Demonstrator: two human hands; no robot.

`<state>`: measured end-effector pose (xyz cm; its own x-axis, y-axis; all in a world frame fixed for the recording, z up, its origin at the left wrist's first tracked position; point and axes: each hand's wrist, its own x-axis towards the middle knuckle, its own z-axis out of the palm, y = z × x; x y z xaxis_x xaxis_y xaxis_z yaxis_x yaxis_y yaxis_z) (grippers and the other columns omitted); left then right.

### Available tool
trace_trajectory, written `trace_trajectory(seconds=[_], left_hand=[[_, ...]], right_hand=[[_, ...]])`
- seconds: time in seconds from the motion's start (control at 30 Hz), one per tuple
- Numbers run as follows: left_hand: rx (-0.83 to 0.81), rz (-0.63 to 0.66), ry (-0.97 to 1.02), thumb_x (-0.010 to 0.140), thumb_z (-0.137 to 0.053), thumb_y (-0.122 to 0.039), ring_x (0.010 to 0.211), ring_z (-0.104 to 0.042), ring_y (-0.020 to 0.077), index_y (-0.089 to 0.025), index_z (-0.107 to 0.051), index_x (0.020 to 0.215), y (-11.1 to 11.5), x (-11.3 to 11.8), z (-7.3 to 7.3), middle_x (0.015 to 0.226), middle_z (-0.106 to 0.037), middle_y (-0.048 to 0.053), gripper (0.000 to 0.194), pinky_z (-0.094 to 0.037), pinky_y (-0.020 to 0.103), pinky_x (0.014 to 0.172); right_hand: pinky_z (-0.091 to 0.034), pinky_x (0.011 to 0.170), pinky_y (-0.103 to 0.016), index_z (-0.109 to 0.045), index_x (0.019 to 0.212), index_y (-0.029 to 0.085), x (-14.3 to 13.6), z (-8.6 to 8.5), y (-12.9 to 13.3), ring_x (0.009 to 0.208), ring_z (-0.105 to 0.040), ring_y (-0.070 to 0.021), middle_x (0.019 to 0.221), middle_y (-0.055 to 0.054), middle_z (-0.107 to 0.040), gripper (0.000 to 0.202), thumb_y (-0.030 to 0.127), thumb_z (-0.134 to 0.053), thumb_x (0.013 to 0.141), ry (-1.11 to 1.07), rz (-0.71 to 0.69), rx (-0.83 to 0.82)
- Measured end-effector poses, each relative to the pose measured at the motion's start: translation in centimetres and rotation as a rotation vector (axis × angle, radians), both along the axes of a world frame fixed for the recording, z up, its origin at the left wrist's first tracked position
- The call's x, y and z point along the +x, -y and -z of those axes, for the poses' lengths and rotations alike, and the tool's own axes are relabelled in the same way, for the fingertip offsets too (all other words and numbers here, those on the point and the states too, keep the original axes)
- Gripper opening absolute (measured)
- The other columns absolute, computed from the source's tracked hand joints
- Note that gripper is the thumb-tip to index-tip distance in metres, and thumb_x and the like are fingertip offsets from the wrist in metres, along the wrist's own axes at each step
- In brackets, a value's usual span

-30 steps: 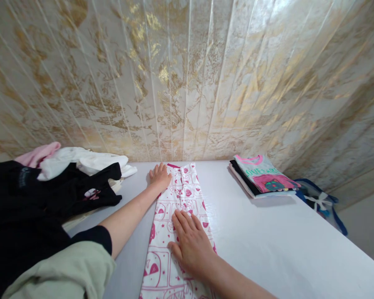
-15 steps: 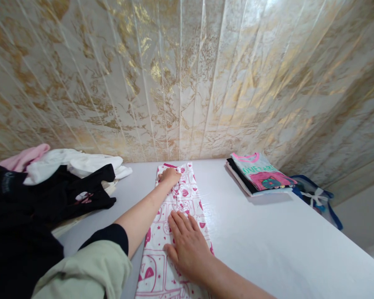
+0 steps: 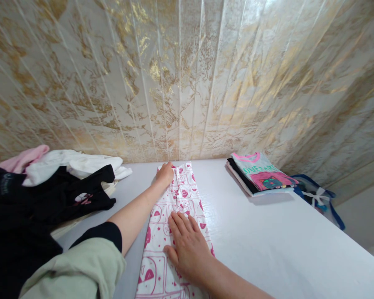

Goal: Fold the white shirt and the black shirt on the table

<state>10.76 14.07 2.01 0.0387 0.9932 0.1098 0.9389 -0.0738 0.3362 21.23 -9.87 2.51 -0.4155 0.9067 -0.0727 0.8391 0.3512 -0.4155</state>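
A white garment with a pink print (image 3: 183, 194), folded into a long strip, lies flat on the white table, running from near the wall toward me. At its far left corner, my left hand (image 3: 165, 174) is closed on the cloth edge, hiding part of the pink trim there; the fingertips are mostly out of sight. My right hand (image 3: 188, 245) rests palm down on the middle of the strip, fingers stretched out, holding nothing. The near end of the garment runs out of view at the bottom.
To the left is a loose heap of black clothes (image 3: 90, 195), white clothes (image 3: 77, 162) and a pink cloth (image 3: 25, 158). At the back right stands a folded stack topped by a grey and pink T-shirt (image 3: 262, 172). A blue-edged clear bag (image 3: 322, 199) is beside it. A gold-patterned curtain (image 3: 180, 83) rises behind.
My left hand has moved slightly left and away from me, from the top of the garment to its far left corner. My right hand has stayed in place.
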Motion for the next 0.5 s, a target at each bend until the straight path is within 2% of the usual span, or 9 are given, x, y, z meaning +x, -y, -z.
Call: trace_trajectory(seconds=[0.1, 0.23, 0.37, 0.5], left_hand=[[0.017, 0.048, -0.012, 0.089, -0.043, -0.024, 0.097, -0.062, 0.0184, -0.028, -0.066, 0.104, -0.8, -0.9, -0.1, 0.115, -0.063, 0.003, 0.028, -0.044, 0.027, 0.077], [0.041, 0.079, -0.029, 0.087, -0.046, -0.024, 0.093, -0.062, 0.0195, -0.025, -0.067, 0.093, -1.8, -1.1, -0.3, 0.111, -0.063, 0.003, 0.021, -0.044, 0.028, 0.074], [0.077, 0.100, -0.023, 0.089, -0.041, -0.020, 0.095, -0.061, 0.0203, -0.024, -0.064, 0.095, -2.3, -0.3, -0.3, 0.113, -0.062, 0.005, 0.023, -0.044, 0.030, 0.077], [0.099, 0.101, 0.004, 0.092, -0.039, -0.020, 0.097, -0.061, 0.0212, -0.023, -0.061, 0.095, -2.0, 0.3, 0.5, 0.109, -0.062, 0.007, 0.022, -0.044, 0.033, 0.083]], right_hand=[[-0.008, 0.120, -0.048, -0.024, 0.152, 0.014, 0.0, 0.5, 0.0, 0.147, -0.012, -0.0241, 0.158, -0.006, -0.015, 0.066, 0.051, -0.031, 0.097, -0.001, -0.007, 0.018], [-0.011, 0.120, -0.048, -0.024, 0.152, 0.014, 0.0, 1.1, -0.1, 0.146, -0.014, -0.0245, 0.158, -0.006, -0.017, 0.067, 0.053, -0.029, 0.097, 0.005, -0.011, 0.060], [-0.013, 0.120, -0.048, -0.025, 0.152, 0.015, 0.1, 1.4, -0.1, 0.146, -0.016, -0.0250, 0.157, -0.007, -0.018, 0.066, 0.051, -0.032, 0.097, 0.017, -0.015, 0.100], [-0.014, 0.120, -0.048, -0.023, 0.152, 0.016, 0.1, 1.5, -0.1, 0.146, -0.017, -0.0250, 0.157, -0.006, -0.018, 0.066, 0.050, -0.032, 0.097, 0.012, -0.008, 0.101]])
